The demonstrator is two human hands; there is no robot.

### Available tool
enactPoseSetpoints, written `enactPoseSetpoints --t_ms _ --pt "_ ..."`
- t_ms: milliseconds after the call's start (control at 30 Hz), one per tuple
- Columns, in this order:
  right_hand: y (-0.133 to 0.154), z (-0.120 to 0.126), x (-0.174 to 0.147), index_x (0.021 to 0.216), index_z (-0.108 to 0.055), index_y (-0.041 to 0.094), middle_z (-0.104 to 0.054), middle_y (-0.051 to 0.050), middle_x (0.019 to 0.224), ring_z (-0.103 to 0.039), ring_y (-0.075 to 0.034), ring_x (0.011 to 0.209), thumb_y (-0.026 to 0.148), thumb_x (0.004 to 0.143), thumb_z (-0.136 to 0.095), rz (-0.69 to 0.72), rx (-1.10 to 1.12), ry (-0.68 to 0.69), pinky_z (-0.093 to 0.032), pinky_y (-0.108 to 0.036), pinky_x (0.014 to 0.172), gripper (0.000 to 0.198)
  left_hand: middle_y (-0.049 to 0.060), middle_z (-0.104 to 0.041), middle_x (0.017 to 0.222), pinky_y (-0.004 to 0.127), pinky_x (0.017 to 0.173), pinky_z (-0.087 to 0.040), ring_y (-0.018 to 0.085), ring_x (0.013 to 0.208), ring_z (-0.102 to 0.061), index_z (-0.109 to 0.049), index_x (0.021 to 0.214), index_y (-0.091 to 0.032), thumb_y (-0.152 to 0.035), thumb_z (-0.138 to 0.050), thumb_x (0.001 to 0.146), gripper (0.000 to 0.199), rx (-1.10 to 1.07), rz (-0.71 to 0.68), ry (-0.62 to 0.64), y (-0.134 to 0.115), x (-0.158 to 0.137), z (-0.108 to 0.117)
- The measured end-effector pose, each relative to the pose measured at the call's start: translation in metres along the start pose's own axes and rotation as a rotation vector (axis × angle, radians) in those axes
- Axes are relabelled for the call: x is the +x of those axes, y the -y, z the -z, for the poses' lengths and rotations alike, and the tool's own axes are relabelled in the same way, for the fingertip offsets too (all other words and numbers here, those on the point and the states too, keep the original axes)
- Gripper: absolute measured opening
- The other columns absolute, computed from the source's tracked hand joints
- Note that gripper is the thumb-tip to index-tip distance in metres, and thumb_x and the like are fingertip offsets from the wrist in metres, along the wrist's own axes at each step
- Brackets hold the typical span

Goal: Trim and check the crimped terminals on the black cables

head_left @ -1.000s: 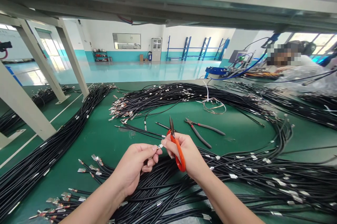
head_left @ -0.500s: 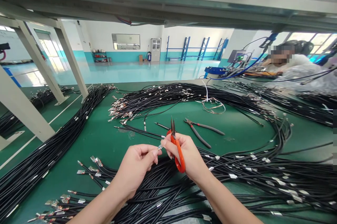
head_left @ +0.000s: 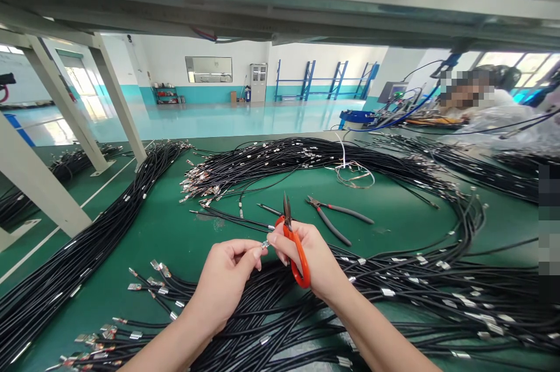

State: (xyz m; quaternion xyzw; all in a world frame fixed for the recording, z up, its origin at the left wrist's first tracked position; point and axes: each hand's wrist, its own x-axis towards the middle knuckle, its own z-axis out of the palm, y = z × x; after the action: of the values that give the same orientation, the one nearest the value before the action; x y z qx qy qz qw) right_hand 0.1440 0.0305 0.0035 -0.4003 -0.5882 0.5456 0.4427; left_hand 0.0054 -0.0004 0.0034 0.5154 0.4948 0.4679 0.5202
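Observation:
My left hand pinches a small metallic cable end between thumb and fingertips. The thumb and finger of my right hand meet the same piece from the other side. Red-handled scissors are held in my right hand, blades pointing up and away, a loop hanging by the palm. Below both hands lies a thick bundle of black cables with silvery tags and bare connector ends. Grey-and-red cutting pliers rest partly spread on the green table, beyond my right hand. A thin pointed tool lies beside the scissor blades.
More black cable bundles lie across the back and along the left. A white wire coil sits near the back bundle. Slanted white frame legs stand at left, and a beam spans overhead. Another person is at the far right.
Both hands stay in nearly the same place, holding the small piece. The red scissor loop has shifted slightly to the right.

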Motion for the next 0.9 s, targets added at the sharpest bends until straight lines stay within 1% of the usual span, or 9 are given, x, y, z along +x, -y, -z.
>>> enactPoseSetpoints --t_ms 133,300,467,567,633,767,833,900 --pt "0.0001 -0.0004 0.0000 0.058 -0.045 0.017 -0.042 0.006 0.044 -0.034 -0.007 0.042 0.039 0.070 -0.061 0.003 -0.029 0.001 -0.027 -0.021 0.044 0.029 -0.002 -0.048 0.052 0.023 0.046 -0.021 0.009 0.046 -0.032 -0.053 0.050 -0.016 -0.034 -0.060 0.067 0.026 -0.005 -0.001 -0.025 0.0004 0.0002 -0.0001" --pt "0.0001 -0.0010 -0.0007 0.059 -0.046 0.017 -0.041 0.006 0.045 -0.033 -0.007 0.043 0.038 0.068 -0.062 -0.013 -0.067 -0.019 -0.027 -0.020 0.043 0.028 0.000 -0.051 0.051 0.023 0.047 -0.023 0.011 0.048 -0.038 -0.054 0.048 -0.016 -0.036 -0.062 0.065 0.028 0.003 -0.011 -0.050 0.0001 -0.0005 0.0002" --pt "0.0002 -0.0007 -0.0010 0.061 -0.049 0.016 -0.042 0.007 0.047 -0.034 -0.006 0.044 0.033 0.068 -0.063 -0.015 -0.085 -0.021 -0.026 -0.020 0.043 0.023 -0.001 -0.050 0.051 0.023 0.046 -0.022 0.010 0.046 -0.036 -0.054 0.048 -0.016 -0.036 -0.061 0.066 0.028 0.009 -0.010 -0.056 -0.0004 -0.0007 0.0000" --pt "0.0008 -0.0008 -0.0009 0.060 -0.049 0.016 -0.041 0.007 0.045 -0.033 -0.006 0.043 0.031 0.067 -0.064 -0.022 -0.082 -0.026 -0.026 -0.020 0.042 0.022 -0.002 -0.046 0.049 0.023 0.046 -0.020 0.009 0.045 -0.032 -0.053 0.049 -0.016 -0.036 -0.061 0.067 0.028 0.006 -0.006 -0.048 0.0006 -0.0005 0.0005" --pt "0.0012 -0.0010 -0.0005 0.059 -0.048 0.016 -0.041 0.007 0.045 -0.033 -0.006 0.042 0.031 0.067 -0.064 -0.028 -0.070 -0.028 -0.026 -0.019 0.043 0.023 -0.003 -0.041 0.048 0.023 0.046 -0.018 0.008 0.045 -0.027 -0.052 0.050 -0.016 -0.036 -0.060 0.068 0.028 0.004 0.003 -0.030 0.0018 -0.0001 0.0014" --pt "-0.0003 -0.0018 0.0003 0.058 -0.046 0.016 -0.042 0.007 0.044 -0.035 -0.006 0.043 0.033 0.068 -0.063 -0.036 -0.034 -0.034 -0.027 -0.020 0.043 0.026 -0.005 -0.033 0.048 0.023 0.045 -0.014 0.007 0.046 -0.022 -0.052 0.056 -0.014 -0.034 -0.057 0.072 0.026 -0.020 0.043 0.055 0.0041 0.0015 0.0034" --pt "-0.0022 -0.0021 0.0006 0.058 -0.047 0.016 -0.042 0.006 0.045 -0.035 -0.007 0.043 0.035 0.069 -0.062 -0.031 -0.017 -0.038 -0.027 -0.020 0.044 0.026 -0.005 -0.033 0.049 0.023 0.045 -0.014 0.007 0.046 -0.022 -0.053 0.058 -0.013 -0.034 -0.056 0.073 0.026 -0.045 0.055 0.082 0.0046 0.0025 0.0037" --pt "-0.0041 -0.0015 0.0013 0.061 -0.049 0.015 -0.043 0.006 0.046 -0.036 -0.007 0.043 0.036 0.069 -0.062 -0.016 -0.006 -0.042 -0.029 -0.020 0.045 0.026 -0.004 -0.037 0.051 0.022 0.045 -0.016 0.006 0.047 -0.023 -0.055 0.060 -0.012 -0.034 -0.056 0.074 0.026 -0.070 0.056 0.086 0.0047 0.0037 0.0044"
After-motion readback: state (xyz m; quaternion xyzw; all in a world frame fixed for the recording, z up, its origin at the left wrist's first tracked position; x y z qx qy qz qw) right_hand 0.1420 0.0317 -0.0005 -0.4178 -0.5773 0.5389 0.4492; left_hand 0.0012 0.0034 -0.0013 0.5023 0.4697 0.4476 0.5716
